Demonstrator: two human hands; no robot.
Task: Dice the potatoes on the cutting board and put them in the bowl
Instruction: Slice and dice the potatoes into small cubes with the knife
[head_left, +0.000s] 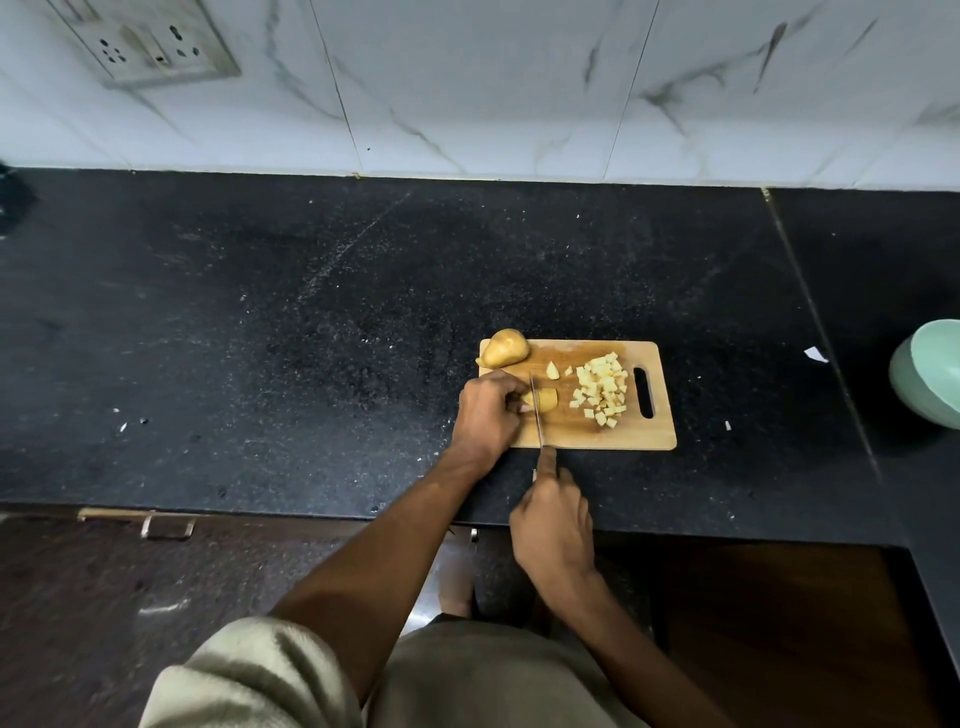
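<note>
A wooden cutting board lies on the black counter. My left hand holds a potato piece on the board's left part. My right hand grips the handle of a knife, whose blade stands in the piece right beside my left fingers. A pile of pale diced potato sits on the board's right side near its handle slot. One larger potato chunk rests on the far left corner, and a small wedge lies mid-board. A mint-green bowl stands at the right edge.
The black stone counter stretches wide to the left of the board. A marble-tiled wall with a socket plate rises behind. A scrap of white paper lies between board and bowl. Cabinet handles sit under the counter's front edge.
</note>
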